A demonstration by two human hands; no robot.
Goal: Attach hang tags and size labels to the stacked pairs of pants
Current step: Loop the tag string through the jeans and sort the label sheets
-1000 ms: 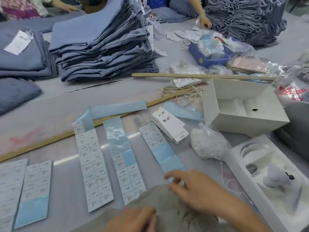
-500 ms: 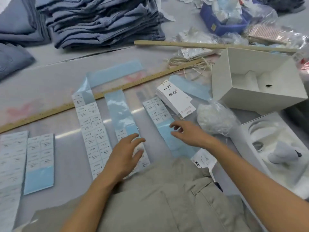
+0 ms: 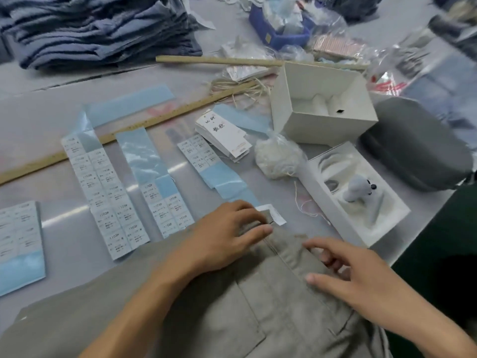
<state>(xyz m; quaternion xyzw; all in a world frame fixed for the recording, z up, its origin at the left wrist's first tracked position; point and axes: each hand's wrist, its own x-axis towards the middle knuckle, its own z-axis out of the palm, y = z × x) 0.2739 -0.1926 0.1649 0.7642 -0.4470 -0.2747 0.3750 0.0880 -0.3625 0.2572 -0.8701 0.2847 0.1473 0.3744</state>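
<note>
We are flattening the khaki pants (image 3: 232, 306), lying just below the label strips (image 3: 165, 192), left hand (image 3: 227, 236) pinching the waistband, right hand (image 3: 343, 275) spread; the fabric is best kept taut for tagging.

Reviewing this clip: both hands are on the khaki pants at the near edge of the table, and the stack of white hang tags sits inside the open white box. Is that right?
Not quite. The head view shows both the left hand and right hand on the khaki pants, but the stack of white hang tags lies on the table, left of the open white box, not inside it.
</note>
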